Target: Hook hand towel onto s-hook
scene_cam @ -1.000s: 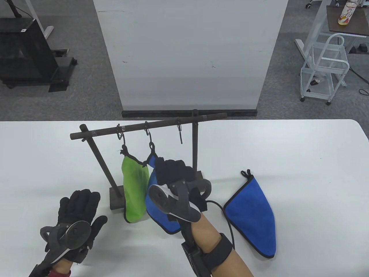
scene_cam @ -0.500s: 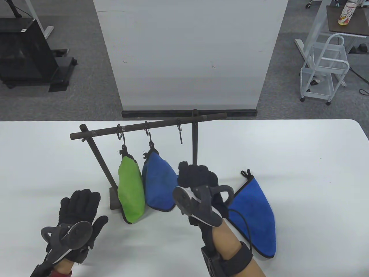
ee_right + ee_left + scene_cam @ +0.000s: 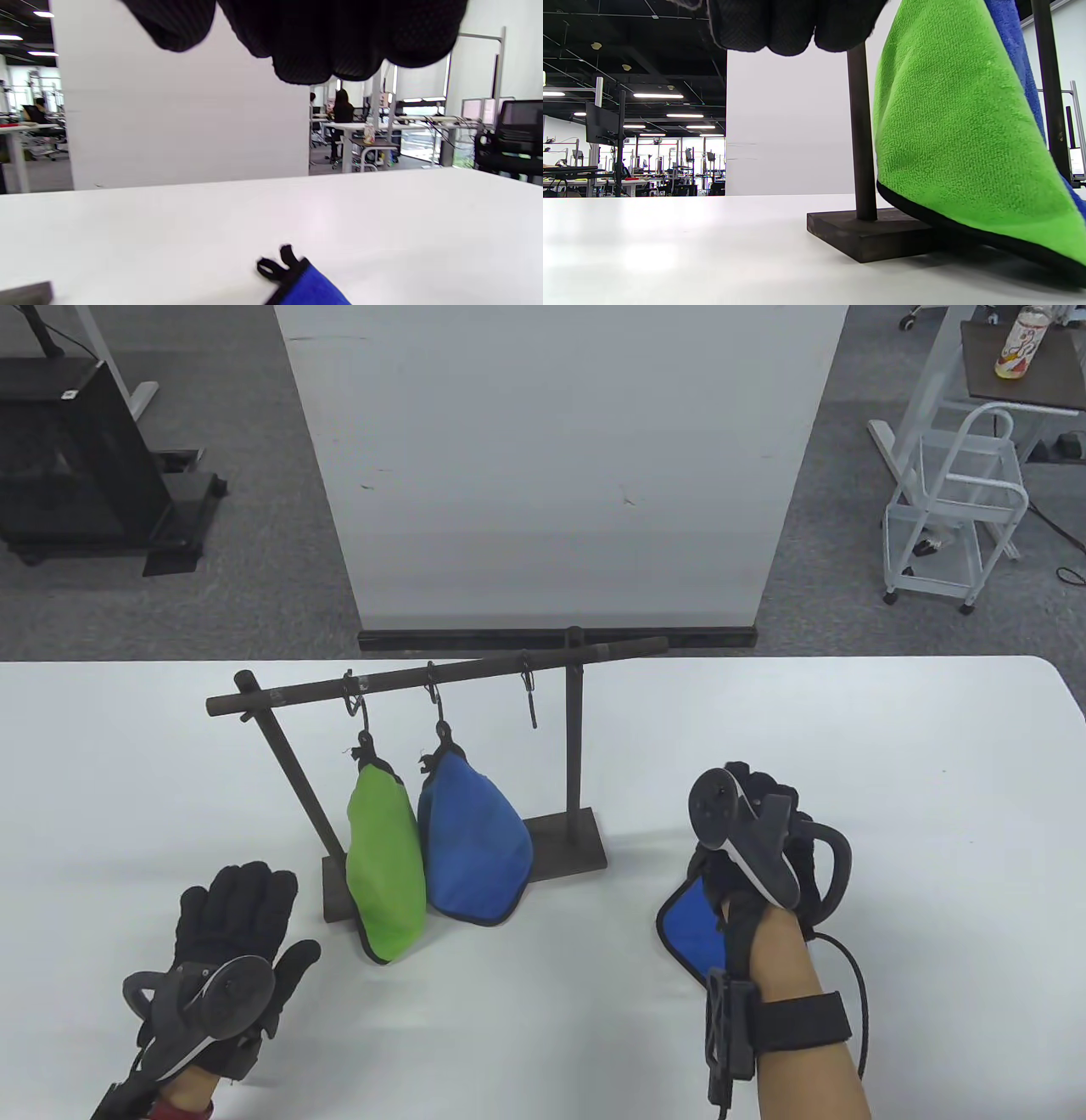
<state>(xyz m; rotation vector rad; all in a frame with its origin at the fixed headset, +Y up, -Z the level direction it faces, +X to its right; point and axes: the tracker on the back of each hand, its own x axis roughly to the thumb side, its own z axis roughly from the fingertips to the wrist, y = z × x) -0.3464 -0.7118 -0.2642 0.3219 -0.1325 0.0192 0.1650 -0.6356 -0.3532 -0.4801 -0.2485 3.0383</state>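
A dark rack [image 3: 437, 673] carries three S-hooks. A green towel [image 3: 386, 857] hangs from the left hook and a blue towel [image 3: 475, 848] from the middle one. The right S-hook [image 3: 530, 697] is bare. A second blue towel [image 3: 689, 929] lies flat on the table right of the rack. My right hand [image 3: 755, 793] is open and empty above it, covering most of it. The right wrist view shows the towel's black loop [image 3: 275, 264] below my fingers [image 3: 314, 38]. My left hand [image 3: 242, 891] rests flat and open on the table, left of the rack's base [image 3: 560, 844].
The white table [image 3: 891, 780] stretches to the right. A white board [image 3: 551, 466] stands behind the rack. In the left wrist view the green towel [image 3: 950, 140] and the rack post [image 3: 861, 127] are close to my left fingers [image 3: 793, 25].
My right hand let go of the hanging blue towel and moved right, over the loose blue towel. The hanging towel swung back to rest. My left hand stayed put.
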